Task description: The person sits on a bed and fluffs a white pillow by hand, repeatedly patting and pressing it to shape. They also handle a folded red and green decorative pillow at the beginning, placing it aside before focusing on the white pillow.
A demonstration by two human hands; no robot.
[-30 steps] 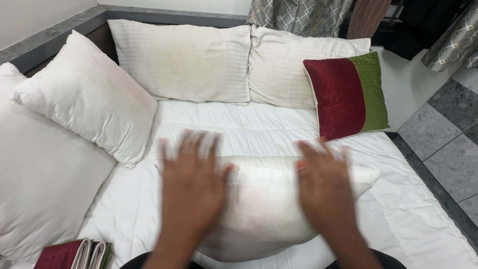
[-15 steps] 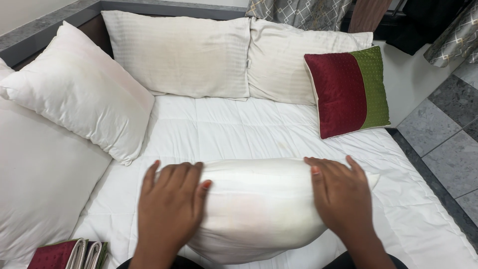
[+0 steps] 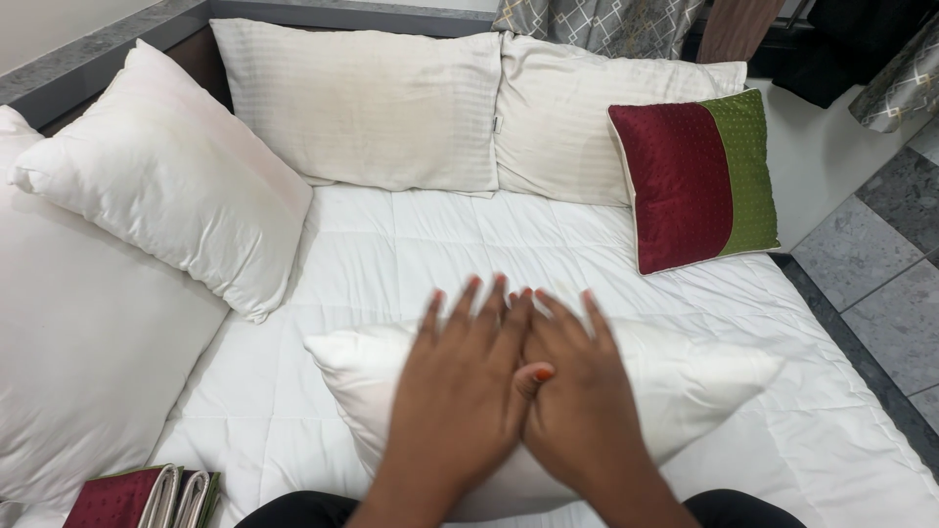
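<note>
**Cloth surfaces, bed and surrounds**

White pillow under both hands: plain matt cloth, soft, lightly creased at the corners. The left hand and right hand lie flat on it, bare, nails painted orange-red.

Bed cover: white quilted cloth, matt, stitched in squares.

At 12 o'clock, two cream pillows: finely striped weave, matt, faintly yellowed in patches.

At 10 o'clock, large white pillow: smooth matt cloth.

At 2 o'clock, maroon-and-green cushion: satin-like sheen, green part dotted, pale piped edge.

At 7 o'clock, folded maroon cloth: slight sheen.

At 3 o'clock, floor tiles: grey stone look, smooth, mottled.
</note>
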